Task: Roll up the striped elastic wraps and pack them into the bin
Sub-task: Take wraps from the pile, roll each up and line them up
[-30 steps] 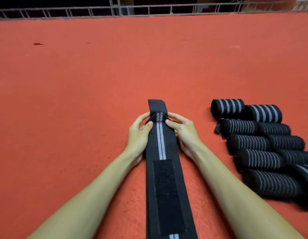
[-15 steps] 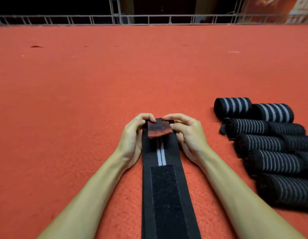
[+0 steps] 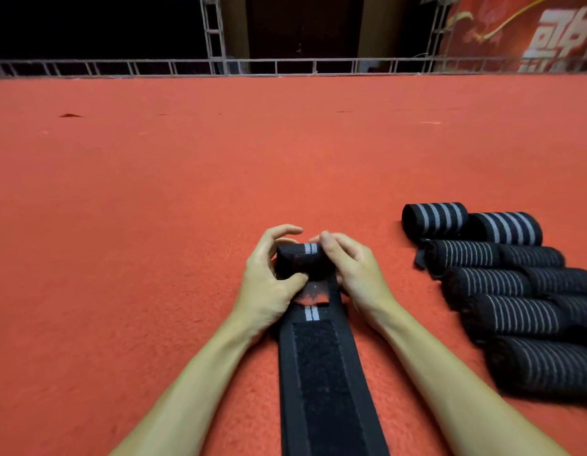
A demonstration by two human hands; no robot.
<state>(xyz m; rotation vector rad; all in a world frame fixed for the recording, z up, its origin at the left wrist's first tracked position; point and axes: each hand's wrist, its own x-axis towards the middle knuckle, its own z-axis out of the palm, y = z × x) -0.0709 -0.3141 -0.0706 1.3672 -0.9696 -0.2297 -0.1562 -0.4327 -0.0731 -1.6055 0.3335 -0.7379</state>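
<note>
A black elastic wrap (image 3: pixel 321 373) with two grey centre stripes and a long hook-and-loop patch lies flat on the red carpet, running toward me. Its far end is turned into a small roll (image 3: pixel 302 261). My left hand (image 3: pixel 269 278) grips the roll's left side, thumb pressed on its near face. My right hand (image 3: pixel 351 271) grips the right side with curled fingers over the top. No bin is in view.
Several rolled striped wraps (image 3: pixel 502 284) lie in a double row on the carpet to the right of my right arm. The red carpet (image 3: pixel 219 166) stretches far ahead to a metal truss rail (image 3: pixel 285 65). A red banner (image 3: pixel 529 31) hangs at the back right.
The wrap's far end was flat, then folded over, and is now a small roll between both hands. The roll has come nearer to the hook-and-loop patch.
</note>
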